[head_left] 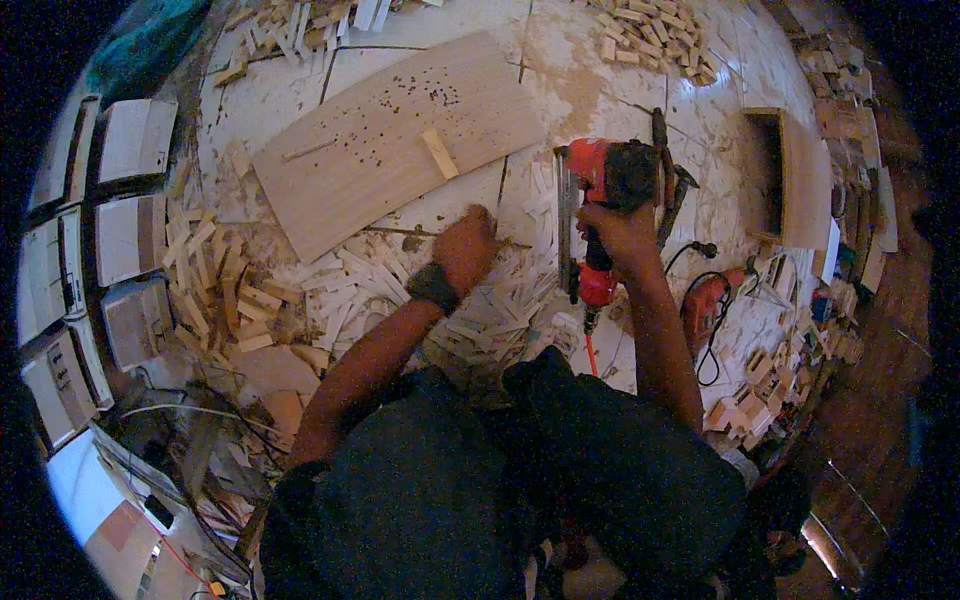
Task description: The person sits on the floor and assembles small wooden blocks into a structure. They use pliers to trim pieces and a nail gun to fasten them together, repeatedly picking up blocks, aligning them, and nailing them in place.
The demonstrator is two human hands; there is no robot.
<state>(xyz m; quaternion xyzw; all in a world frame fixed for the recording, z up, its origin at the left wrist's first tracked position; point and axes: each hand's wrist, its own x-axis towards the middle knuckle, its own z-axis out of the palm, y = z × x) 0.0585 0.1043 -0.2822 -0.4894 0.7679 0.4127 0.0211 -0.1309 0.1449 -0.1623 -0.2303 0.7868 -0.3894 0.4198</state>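
Observation:
My right hand [628, 238] is wrapped round the handle of a red and black air nail gun [605, 165]. An orange hose [591, 352] runs from the gun's lower end toward me. My left hand [466, 247], with a dark band on its wrist, hovers near the wide wooden board [350, 195]. Its fingers are curled; whatever they may hold is hidden. The board lies slantwise on the floor, with many small dark bits scattered over it. A short wood block [439, 153] rests on the board near its near edge.
Thin wood strips [365, 290] litter the floor by my left arm. A hammer [678, 200] lies beyond the nail gun. To the right are an open wooden box [785, 178] and a red corded power tool [705, 305]. Wood blocks [655, 35] are heaped at the back; drawer-like boxes [130, 235] line the left.

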